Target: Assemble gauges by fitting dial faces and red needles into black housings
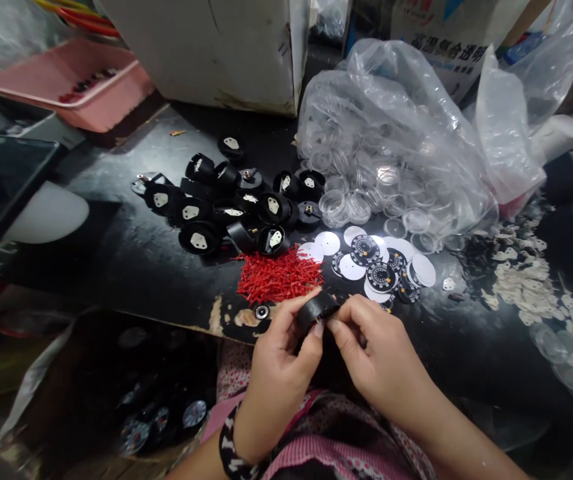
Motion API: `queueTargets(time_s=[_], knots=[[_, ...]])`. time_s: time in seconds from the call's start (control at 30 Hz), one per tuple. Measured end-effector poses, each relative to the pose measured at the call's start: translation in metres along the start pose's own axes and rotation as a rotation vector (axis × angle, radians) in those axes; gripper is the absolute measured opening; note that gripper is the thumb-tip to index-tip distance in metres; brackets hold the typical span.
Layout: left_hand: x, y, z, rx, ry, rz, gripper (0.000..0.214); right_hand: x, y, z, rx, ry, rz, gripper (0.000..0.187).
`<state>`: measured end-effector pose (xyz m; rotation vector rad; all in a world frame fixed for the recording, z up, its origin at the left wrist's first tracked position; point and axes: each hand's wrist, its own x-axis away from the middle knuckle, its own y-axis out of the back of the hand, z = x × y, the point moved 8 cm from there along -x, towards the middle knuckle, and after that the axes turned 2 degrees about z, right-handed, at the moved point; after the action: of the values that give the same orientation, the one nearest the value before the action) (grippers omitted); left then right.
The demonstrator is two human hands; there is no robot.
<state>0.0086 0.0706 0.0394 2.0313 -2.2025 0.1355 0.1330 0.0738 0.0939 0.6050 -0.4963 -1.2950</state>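
My left hand is closed around a black round gauge housing, held just above the table's front edge. Against the right side of the housing, my right hand has its thumb and fingers pinched together; whatever sits between them is hidden. A heap of red pointer needles lies just beyond the left hand. Past the right hand is a pile of dial discs, some black with markings, others white side up. Several more black housings with pale plates inside are clustered at the back left.
A clear plastic bag spills round transparent covers at the back. Small pale metal plates are scattered on the right. A pink bin and a large white box stand behind. Finished-looking gauges lie in a container below left.
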Motion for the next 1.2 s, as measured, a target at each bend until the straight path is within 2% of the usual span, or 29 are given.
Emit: queueTargets(time_s=[0.07,0.17,0.27,0.37,0.47,0.53,0.6,0.67,0.73,0.77,0.83,0.9,0.93,0.97,1.0,1.07,1.2], knots=[[-0.002,0.001,0.004,0.005,0.032,0.014,0.021,0.0,-0.001,-0.002,0.014,-0.022,0.0,0.021],[-0.005,-0.004,0.018,0.15,0.163,0.112,0.025,-0.003,0.001,-0.003,0.054,-0.008,0.01,0.022],[-0.005,-0.009,0.027,0.336,0.284,0.188,0.035,-0.006,0.008,0.003,0.137,0.115,-0.011,0.006],[-0.003,-0.009,0.028,0.359,0.315,0.189,0.043,-0.01,0.008,0.009,0.3,0.256,-0.017,0.011],[0.001,-0.01,0.03,0.381,0.385,0.107,0.044,-0.014,0.003,0.014,0.408,0.326,-0.03,0.014],[0.006,-0.014,0.036,0.45,0.495,0.039,0.042,-0.017,0.003,0.014,0.389,0.282,-0.052,0.013],[0.008,-0.018,0.041,0.485,0.546,0.009,0.041,-0.02,0.006,0.01,0.327,0.156,-0.061,0.01],[0.006,-0.02,0.042,0.469,0.509,0.016,0.042,-0.022,0.009,0.001,0.254,0.02,-0.018,0.009],[0.001,-0.015,0.042,0.354,0.414,0.02,0.044,-0.024,0.012,-0.007,0.157,-0.023,0.097,0.009],[0.0,-0.012,0.041,0.276,0.365,0.026,0.044,-0.025,0.017,-0.011,0.108,-0.014,0.144,0.011],[-0.003,-0.007,0.038,0.133,0.262,0.043,0.044,-0.034,0.041,-0.028,0.09,0.003,0.109,0.017],[-0.003,-0.005,0.038,0.087,0.199,0.056,0.044,-0.045,0.089,-0.057,0.293,-0.082,-0.198,0.019],[-0.004,-0.005,0.039,0.094,0.188,0.058,0.043,-0.051,0.106,-0.071,0.473,-0.129,-0.293,0.022],[-0.004,-0.005,0.04,0.113,0.187,0.053,0.043,-0.056,0.118,-0.085,0.646,-0.188,-0.333,0.029],[-0.005,-0.004,0.042,0.144,0.193,0.039,0.042,-0.062,0.125,-0.097,0.694,-0.203,-0.331,0.032],[-0.006,-0.004,0.046,0.251,0.224,0.004,0.042,-0.071,0.129,-0.115,0.742,-0.198,-0.296,0.026],[-0.009,-0.007,0.05,0.494,0.275,-0.047,0.037,-0.072,0.125,-0.127,0.729,-0.145,-0.263,0.025]])
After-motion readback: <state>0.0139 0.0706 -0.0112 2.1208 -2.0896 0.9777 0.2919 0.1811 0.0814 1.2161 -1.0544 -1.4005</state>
